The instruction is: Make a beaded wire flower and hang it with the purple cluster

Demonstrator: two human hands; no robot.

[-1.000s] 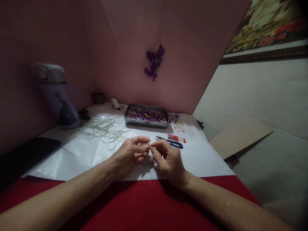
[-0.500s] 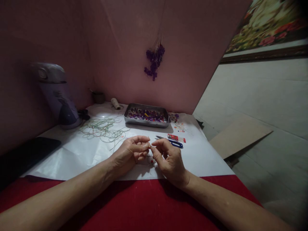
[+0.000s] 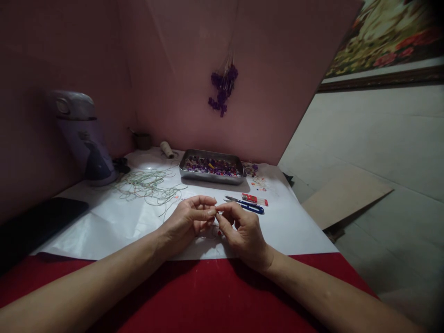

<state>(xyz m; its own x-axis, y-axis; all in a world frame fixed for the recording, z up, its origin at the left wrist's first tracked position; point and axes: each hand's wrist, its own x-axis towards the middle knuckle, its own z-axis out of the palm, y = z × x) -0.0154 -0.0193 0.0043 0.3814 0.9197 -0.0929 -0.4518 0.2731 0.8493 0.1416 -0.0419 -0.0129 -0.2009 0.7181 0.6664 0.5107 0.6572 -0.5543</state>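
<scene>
My left hand (image 3: 189,221) and my right hand (image 3: 243,231) meet fingertip to fingertip over the white sheet (image 3: 114,222). Each is closed in a pinch on something tiny, perhaps a bead and thin thread, too small to make out. A small red bead (image 3: 219,233) shows just under the fingers. A blue-handled thread snipper (image 3: 246,205) and a red lighter (image 3: 255,199) lie just beyond my right hand. A metal tray (image 3: 210,178) holds several purple and red beads farther back.
A tangle of pale green cord (image 3: 149,185) lies at the left. A grey appliance (image 3: 83,138), a thread spool (image 3: 167,149) and a small cup (image 3: 142,141) stand by the pink wall. Purple beads (image 3: 223,88) hang above. Red cloth (image 3: 208,296) covers the near table; a dark slab (image 3: 38,222) sits left.
My right thumb and forefinger have closed in slightly toward my left fingertips. Nothing else has moved.
</scene>
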